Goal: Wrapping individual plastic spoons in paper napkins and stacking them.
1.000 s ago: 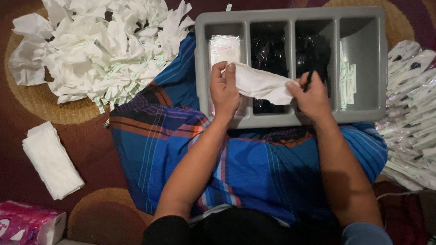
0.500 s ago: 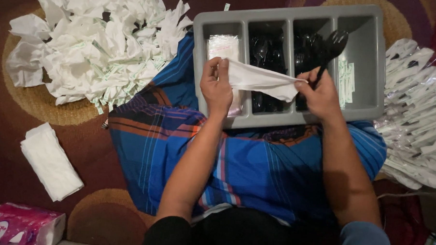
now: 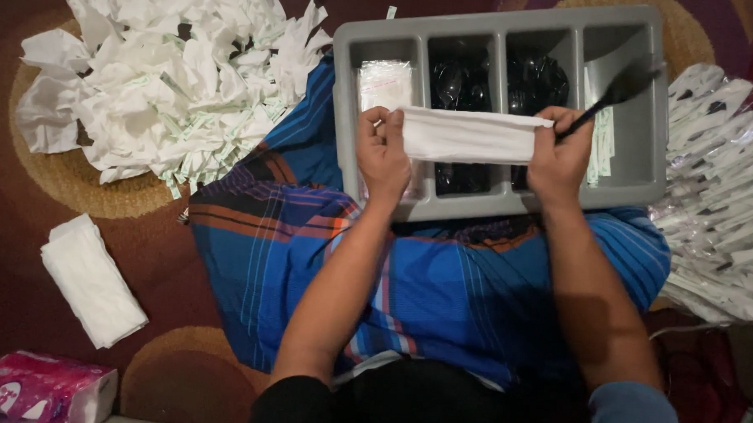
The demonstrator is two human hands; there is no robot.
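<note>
Napkin: a white folded paper napkin [image 3: 471, 135] is held stretched flat between the two hands, above the middle compartments of the grey tray [image 3: 493, 209].
Feel of napkin: I judge it very light, soft and thin; it tears easily and keeps a crease, so it should be held at the two short ends, not in the middle.
Left hand: the left hand [image 3: 384, 157] is at the 9 o'clock end of the napkin; its fingers [image 3: 378, 120] are closed, pinching that end.
Right hand: the right hand [image 3: 559, 159] is at the 3 o'clock end; its fingers are closed on the napkin's edge and also on the handle of a black plastic fork [image 3: 618, 91].
Fork: I judge it light, stiff and smooth, a little slippery; it points toward 2 o'clock, away from the napkin, its tines over the rightmost compartment.
Tray: it rests on the person's lap on a blue striped cloth [image 3: 440, 289]; the middle compartments hold black cutlery.
Around: a heap of crumpled white wrappers [image 3: 164, 79] lies at 10 o'clock, a stack of folded napkins [image 3: 90, 281] at 8 o'clock, clear packed sets [image 3: 728, 190] at 3 o'clock, all on the carpet.
</note>
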